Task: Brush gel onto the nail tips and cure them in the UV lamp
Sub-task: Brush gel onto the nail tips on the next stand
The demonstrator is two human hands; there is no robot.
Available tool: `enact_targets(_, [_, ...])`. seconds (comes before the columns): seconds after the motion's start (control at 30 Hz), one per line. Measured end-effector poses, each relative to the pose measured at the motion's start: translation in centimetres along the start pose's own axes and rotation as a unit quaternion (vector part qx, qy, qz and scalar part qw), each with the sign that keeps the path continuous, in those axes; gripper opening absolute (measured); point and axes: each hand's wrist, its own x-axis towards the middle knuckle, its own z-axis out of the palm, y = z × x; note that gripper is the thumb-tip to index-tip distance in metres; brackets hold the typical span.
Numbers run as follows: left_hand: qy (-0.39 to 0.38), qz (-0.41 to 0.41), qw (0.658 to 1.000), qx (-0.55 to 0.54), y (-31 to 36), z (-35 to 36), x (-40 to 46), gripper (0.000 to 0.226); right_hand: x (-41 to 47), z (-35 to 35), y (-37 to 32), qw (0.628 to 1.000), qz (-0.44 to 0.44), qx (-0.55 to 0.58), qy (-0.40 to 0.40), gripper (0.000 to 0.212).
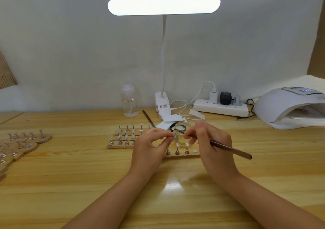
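Head view: the left hand pinches a small metal nail-tip stand at its fingertips. The right hand grips a slim brown brush, bristle end toward the stand. A white dome-shaped UV lamp sits on the wooden table, far right.

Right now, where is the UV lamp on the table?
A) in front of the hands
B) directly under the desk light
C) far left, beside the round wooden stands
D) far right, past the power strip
D: the white domed UV lamp sits at the table's right edge, beyond the power strip.
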Motion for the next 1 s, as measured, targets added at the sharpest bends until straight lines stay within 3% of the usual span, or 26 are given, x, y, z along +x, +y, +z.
enact_targets(0.13, [0.004,0.003,1.000,-0.010,0.10,0.00,0.04,0.026,-0.04,0.07,-0.11,0.997,0.069,0.041,-0.002,0.049])
enact_targets(0.27, [0.009,0.001,1.000,-0.012,0.13,-0.03,0.05,0.030,0.06,-0.03,-0.31,1.000,0.018,0.015,0.004,0.042])
enact_targets(0.4, [0.016,0.000,1.000,-0.017,0.15,-0.04,0.02,0.032,-0.07,0.07,-0.42,0.995,0.080,0.056,-0.003,0.047])
enact_targets(0.53, [0.010,0.007,1.000,-0.010,0.14,-0.06,0.10,0.030,0.10,0.06,-0.43,0.998,0.050,0.032,0.003,0.039])
enact_targets(0.67, [0.015,0.005,1.000,-0.001,0.02,-0.09,0.13,0.028,-0.01,0.08,-0.64,0.994,0.100,0.040,-0.004,0.049])
enact_targets(1.0, [0.019,-0.025,0.999,-0.003,-0.13,-0.07,0.03,0.022,-0.14,0.29,-0.33,0.999,0.011,-0.021,-0.024,0.032])
